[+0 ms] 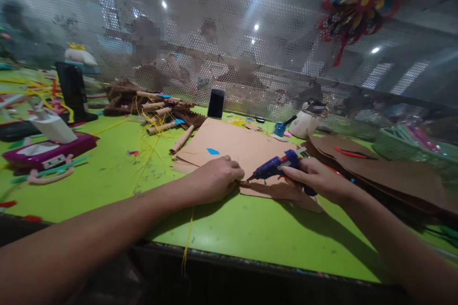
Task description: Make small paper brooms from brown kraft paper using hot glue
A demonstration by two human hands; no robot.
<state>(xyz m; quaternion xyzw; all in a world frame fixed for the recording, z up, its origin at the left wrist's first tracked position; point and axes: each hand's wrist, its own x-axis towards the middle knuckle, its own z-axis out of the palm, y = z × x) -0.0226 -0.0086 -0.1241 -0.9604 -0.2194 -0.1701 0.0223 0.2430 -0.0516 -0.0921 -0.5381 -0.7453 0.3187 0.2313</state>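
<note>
My right hand [315, 176] is wrapped round a blue hot glue gun [274, 167], whose nozzle points left and down at the near edge of some brown paper. My left hand [218, 176] is closed at that edge, just left of the nozzle; its fingertips seem to pinch a small piece I cannot make out. Brown paper sheets [239, 138] lie flat beyond both hands, with a small blue paper piece [213, 151] on top. A folded strip of brown paper [272, 191] sits under the glue gun.
Rolled brown paper tubes [157, 114] with yellow strings lie at back left. A phone [216, 103] stands upright behind the sheets. A purple tissue box [50, 150] is at left. More brown sheets [379, 162] and a green basket [411, 145] are at right. Perforated metal panels [222, 66] stand behind.
</note>
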